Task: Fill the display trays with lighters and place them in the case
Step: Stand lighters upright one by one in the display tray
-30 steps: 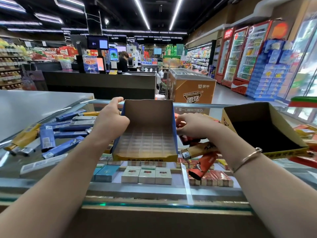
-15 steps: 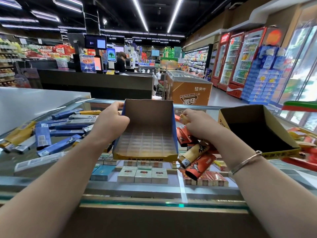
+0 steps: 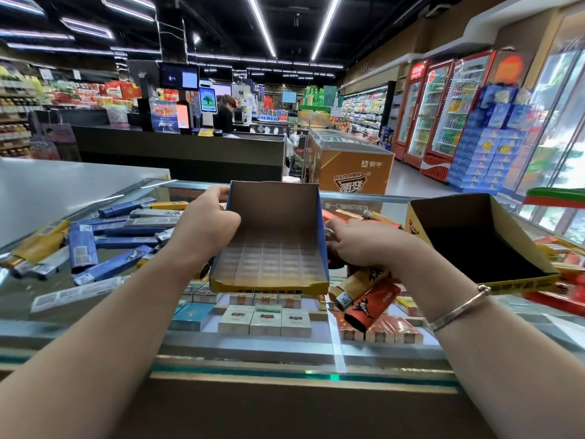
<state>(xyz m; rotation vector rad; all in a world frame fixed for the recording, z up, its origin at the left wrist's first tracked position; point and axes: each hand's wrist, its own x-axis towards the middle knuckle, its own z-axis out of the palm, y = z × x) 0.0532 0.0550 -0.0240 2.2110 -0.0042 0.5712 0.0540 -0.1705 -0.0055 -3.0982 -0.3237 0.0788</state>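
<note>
- An open cardboard display tray with blue sides and a yellow front lip [image 3: 269, 248] sits at the centre of the frame on the glass-topped desk [image 3: 95, 312]; its gridded floor shows only empty cells.
- The left hand [image 3: 205, 226] grips the tray's left wall, fingers curled over the top edge near the back corner, thumb side toward the camera.
- The right hand [image 3: 364, 245] lies just right of the tray, on a heap of orange and red sleeved lighters [image 3: 364, 293]. Its fingers curl down into the pile, but I cannot tell whether they pinch one.
- More lighters in blue, grey and yellow sleeves [image 3: 104, 242] lie scattered at the left of the frame, well apart from the tray.
- A second open tray, yellow outside and dark inside [image 3: 474, 245], rests at the right.
- Rows of small white, teal and red boxes [image 3: 266, 321] show under the glass, in the lower middle of the frame.
- The tray looks light and thin-walled, so I judge it would flex or slide if pushed; bracing a side wall, as the left hand does, seems the sound hold.
- The lighters look small, rigid and slick in their sleeves; each is probably best pinched across its narrow body and set upright into a cell.
</note>
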